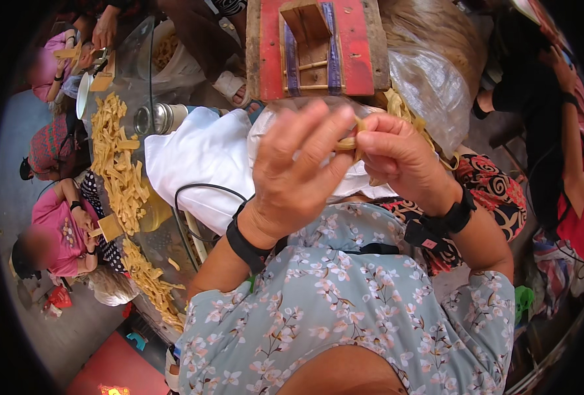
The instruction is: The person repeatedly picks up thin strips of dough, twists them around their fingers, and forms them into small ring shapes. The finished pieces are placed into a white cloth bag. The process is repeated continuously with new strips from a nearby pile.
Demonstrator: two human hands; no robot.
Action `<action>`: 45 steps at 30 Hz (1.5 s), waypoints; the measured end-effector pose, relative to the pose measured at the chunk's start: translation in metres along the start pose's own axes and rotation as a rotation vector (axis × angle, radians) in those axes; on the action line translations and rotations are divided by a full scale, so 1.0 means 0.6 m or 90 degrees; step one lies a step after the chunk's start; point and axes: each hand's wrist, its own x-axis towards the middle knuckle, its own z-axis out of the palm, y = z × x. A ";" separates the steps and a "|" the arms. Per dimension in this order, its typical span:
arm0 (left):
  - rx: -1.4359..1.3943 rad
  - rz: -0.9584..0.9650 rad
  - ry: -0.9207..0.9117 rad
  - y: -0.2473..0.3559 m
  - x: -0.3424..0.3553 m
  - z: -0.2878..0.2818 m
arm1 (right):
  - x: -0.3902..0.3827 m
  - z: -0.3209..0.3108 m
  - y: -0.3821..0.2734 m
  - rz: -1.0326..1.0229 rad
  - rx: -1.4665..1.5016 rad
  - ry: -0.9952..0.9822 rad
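Note:
Between the thumb and fingers of my right hand (402,153) is pinched a pale yellow strip (347,143), folded or bundled, of a kind I cannot make out. My left hand (302,161) is raised beside it, fingers stretched out and smeared by motion; nothing shows in it. Its fingers partly cover the strip's left end. Just beyond both hands stands a red-painted wooden board (361,49) with two purple bands, a tilted wooden block (305,23) and thin sticks on it. More yellow strips (404,108) hang at the right, behind my right hand.
A white cloth (203,148) and a black cable (206,186) lie left of my hands. Farther left, a long table holds heaps of yellow strips (117,171) and a metal-lidded jar (167,118). Clear plastic (430,82) covers a bulky sack at right. Several people sit around.

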 end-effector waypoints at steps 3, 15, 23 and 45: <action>-0.009 -0.100 0.099 -0.011 -0.011 0.017 | 0.008 -0.005 -0.002 0.012 0.046 -0.057; -0.040 -0.106 -0.051 -0.012 -0.033 0.013 | 0.025 0.001 0.001 -0.077 -0.152 0.040; -0.815 -0.737 -0.126 -0.016 -0.031 0.006 | 0.022 0.007 0.013 -0.134 -0.274 0.005; -0.179 -0.010 -0.269 -0.039 -0.023 -0.006 | -0.028 -0.006 -0.020 -0.467 -1.199 -0.148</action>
